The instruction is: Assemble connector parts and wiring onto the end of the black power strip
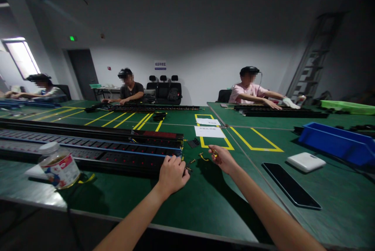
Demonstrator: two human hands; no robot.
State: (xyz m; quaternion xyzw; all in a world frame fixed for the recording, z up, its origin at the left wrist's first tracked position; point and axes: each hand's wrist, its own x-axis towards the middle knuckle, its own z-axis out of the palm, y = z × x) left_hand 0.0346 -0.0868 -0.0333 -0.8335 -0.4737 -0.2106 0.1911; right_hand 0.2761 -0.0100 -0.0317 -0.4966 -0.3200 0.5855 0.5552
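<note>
My left hand (pixel 173 176) rests at the right end of a long black rail assembly (pixel 117 158), its fingers curled over the end; what they grip, if anything, is hidden. To its right, my right hand (pixel 222 158) is raised over the green table with thumb and fingers pinched on a small yellow and brass-coloured piece (pixel 215 155). Between the hands lie a small brass-coloured part (pixel 192 161) and a yellow looped piece (pixel 202 157). A small black part (pixel 193 143) sits just beyond them.
A labelled jar (pixel 63 169) stands at the left. On the right are a phone (pixel 290 184), a white box (pixel 306 162) and a blue bin (pixel 336 143). Paper sheets (pixel 209 131) lie ahead. Three people work across the table.
</note>
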